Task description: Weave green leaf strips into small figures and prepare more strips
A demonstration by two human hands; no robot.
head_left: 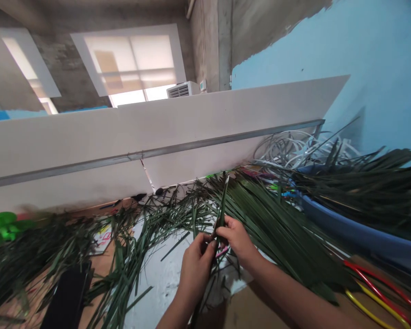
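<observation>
Green loose leaves (48, 251) lie scattered at left. Left hand (196, 262): closed, thumb and fingers pinching the lower end of a leaf strip (223, 201). The strip rises from the hands near upright, long axis pointing up and away toward the white partition (192, 123); it is narrow, flat, dark green, paler at the tip. Right hand (238, 238): closed on the same strip just above, touching the left. Both hands are equally on it. A blue tub (345, 230) sits well right.
</observation>
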